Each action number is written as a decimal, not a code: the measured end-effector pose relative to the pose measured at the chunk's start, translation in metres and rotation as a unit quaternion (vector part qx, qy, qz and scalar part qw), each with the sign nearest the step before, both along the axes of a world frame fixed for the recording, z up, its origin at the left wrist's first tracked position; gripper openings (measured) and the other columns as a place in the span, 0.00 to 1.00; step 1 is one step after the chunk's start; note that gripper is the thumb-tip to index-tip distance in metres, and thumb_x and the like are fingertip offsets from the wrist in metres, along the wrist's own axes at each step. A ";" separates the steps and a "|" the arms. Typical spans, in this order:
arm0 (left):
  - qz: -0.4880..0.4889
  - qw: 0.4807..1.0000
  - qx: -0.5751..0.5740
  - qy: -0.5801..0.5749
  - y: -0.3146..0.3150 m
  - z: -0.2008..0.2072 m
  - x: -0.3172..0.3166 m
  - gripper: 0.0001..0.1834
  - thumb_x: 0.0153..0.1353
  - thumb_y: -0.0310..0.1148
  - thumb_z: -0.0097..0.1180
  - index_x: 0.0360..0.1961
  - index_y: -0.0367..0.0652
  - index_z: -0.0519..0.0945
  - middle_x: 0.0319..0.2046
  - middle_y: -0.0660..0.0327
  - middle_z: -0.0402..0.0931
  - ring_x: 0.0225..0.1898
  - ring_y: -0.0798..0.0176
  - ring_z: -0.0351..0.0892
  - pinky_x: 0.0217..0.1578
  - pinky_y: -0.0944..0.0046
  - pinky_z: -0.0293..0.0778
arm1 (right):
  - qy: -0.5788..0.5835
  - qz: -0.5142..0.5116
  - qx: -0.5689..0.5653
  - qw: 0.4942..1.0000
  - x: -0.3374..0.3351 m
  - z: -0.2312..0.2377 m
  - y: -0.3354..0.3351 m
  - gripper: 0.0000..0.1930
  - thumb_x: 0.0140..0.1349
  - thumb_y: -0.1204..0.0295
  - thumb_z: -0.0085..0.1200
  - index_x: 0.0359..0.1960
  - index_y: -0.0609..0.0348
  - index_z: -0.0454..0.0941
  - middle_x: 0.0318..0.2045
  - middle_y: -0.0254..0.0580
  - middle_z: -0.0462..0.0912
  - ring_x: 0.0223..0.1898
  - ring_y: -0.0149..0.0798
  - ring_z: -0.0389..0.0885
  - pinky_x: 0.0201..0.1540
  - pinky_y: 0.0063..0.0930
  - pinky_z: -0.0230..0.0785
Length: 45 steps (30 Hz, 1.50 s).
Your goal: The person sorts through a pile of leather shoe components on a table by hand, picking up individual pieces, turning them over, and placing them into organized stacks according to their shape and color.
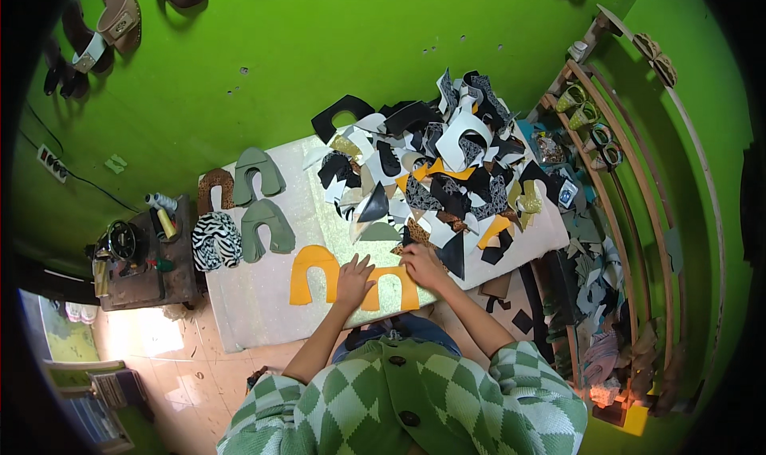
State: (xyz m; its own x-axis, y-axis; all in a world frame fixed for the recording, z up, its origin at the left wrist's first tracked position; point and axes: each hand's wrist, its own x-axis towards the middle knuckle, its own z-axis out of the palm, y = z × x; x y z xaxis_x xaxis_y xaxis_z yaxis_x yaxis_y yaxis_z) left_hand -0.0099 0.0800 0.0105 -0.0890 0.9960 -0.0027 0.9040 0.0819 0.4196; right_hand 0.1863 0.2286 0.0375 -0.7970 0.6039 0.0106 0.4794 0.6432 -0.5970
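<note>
Left hand [352, 279], fingers spread, pins the orange U-shaped cut piece [386, 287] flat on the counter [247, 311]; right hand [421, 265] pinches its edge, aligning it.

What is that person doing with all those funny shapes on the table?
A person in a green checked top sits at a table covered with cut shoe-shaped pieces. The left hand presses flat on an orange U-shaped piece, and the right hand touches its far edge beside a big mixed pile of pieces. Another orange piece, green ones and a zebra-striped one lie sorted to the left.
</note>
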 end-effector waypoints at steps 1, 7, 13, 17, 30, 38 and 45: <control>0.011 1.000 0.008 -0.025 0.006 0.001 -0.001 0.25 0.54 0.39 0.64 0.54 0.49 0.77 0.64 0.60 0.67 0.67 0.49 0.60 0.61 0.51 0.58 | 0.015 -0.019 -0.012 1.000 -0.009 0.002 0.014 0.08 0.55 0.75 0.53 0.36 0.52 0.83 0.42 0.40 0.77 0.53 0.46 0.72 0.57 0.45 0.61; 0.071 0.992 0.084 -0.061 0.028 0.012 -0.015 0.19 0.55 0.33 0.62 0.49 0.48 0.78 0.60 0.57 0.70 0.64 0.47 0.64 0.59 0.50 0.61 | 0.035 -0.067 0.073 0.994 -0.090 0.025 0.115 0.31 0.49 0.74 0.61 0.57 0.54 0.68 0.55 0.54 0.67 0.57 0.58 0.67 0.58 0.47 0.63; 0.083 0.984 0.130 -0.087 0.057 0.034 -0.037 0.18 0.52 0.29 0.64 0.46 0.44 0.78 0.54 0.52 0.75 0.57 0.41 0.71 0.56 0.48 0.68 | 0.122 -0.153 0.014 0.981 -0.151 -0.026 0.232 0.51 0.43 0.60 0.71 0.69 0.52 0.54 0.61 0.60 0.64 0.63 0.60 0.62 0.66 0.47 0.55; 0.164 0.968 0.155 -0.112 0.061 0.036 -0.066 0.18 0.51 0.27 0.64 0.45 0.42 0.78 0.52 0.50 0.75 0.55 0.42 0.72 0.56 0.50 0.68 | -0.023 -0.106 -0.085 0.990 -0.190 -0.037 0.227 0.42 0.46 0.67 0.66 0.67 0.46 0.61 0.57 0.43 0.75 0.57 0.48 0.72 0.58 0.49 0.61; 0.131 0.967 0.104 -0.191 0.140 0.029 -0.071 0.35 0.49 0.31 0.68 0.60 0.40 0.68 0.55 0.49 0.72 0.54 0.44 0.71 0.54 0.53 0.68 | 0.097 0.110 -0.080 0.986 -0.165 -0.037 0.240 0.18 0.49 0.71 0.60 0.45 0.54 0.80 0.42 0.47 0.79 0.45 0.49 0.77 0.49 0.37 0.70; 0.121 0.992 -0.005 -0.030 0.149 0.020 -0.068 0.55 0.36 0.37 0.77 0.67 0.46 0.60 0.51 0.52 0.71 0.51 0.46 0.72 0.50 0.51 0.70 | -0.158 0.000 0.174 0.972 -0.216 -0.017 0.261 0.16 0.49 0.65 0.65 0.41 0.48 0.78 0.43 0.37 0.78 0.52 0.43 0.73 0.55 0.47 0.59; 0.121 0.988 0.086 0.046 0.193 0.000 -0.095 0.31 0.46 0.31 0.68 0.54 0.52 0.73 0.41 0.65 0.76 0.43 0.58 0.76 0.38 0.53 0.71 | 0.079 -0.061 0.040 0.994 -0.169 0.000 0.283 0.08 0.48 0.65 0.66 0.28 0.53 0.83 0.39 0.39 0.78 0.40 0.43 0.79 0.44 0.39 0.70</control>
State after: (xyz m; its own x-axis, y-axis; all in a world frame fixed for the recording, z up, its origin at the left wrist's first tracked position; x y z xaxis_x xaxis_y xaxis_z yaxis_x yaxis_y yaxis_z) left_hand -0.1048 0.2731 0.0110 -0.3166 0.9306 0.1836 0.9014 0.2349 0.3637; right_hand 0.0169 0.5118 0.0375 -0.7026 0.6880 0.1816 0.4615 0.6348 -0.6197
